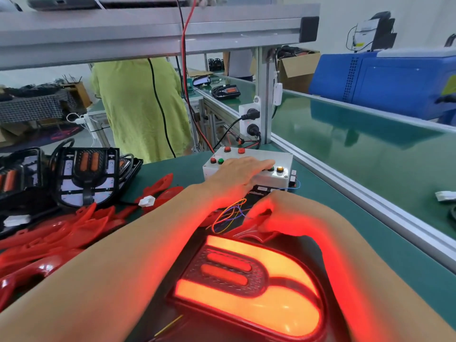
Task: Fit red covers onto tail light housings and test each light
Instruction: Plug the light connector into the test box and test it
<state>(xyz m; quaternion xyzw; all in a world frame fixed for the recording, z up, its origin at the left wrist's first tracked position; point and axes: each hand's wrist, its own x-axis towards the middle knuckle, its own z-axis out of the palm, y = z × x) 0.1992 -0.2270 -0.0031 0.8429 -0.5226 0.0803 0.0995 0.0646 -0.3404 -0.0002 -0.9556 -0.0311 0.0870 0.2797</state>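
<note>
Lower centre of the frame: tail light [246, 290] flat on the green worktop [375, 257], just below the right hand [262, 213], fingers curled round its far end beside loose wires [228, 215]. Left hand [240, 170] flat, fingers straight, on the test box [271, 180]. Lit orange-red; two red bars in a dark honeycomb middle.

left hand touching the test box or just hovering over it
Touching. The head view shows the left hand resting flat on top of the test box, with no gap visible.
</note>
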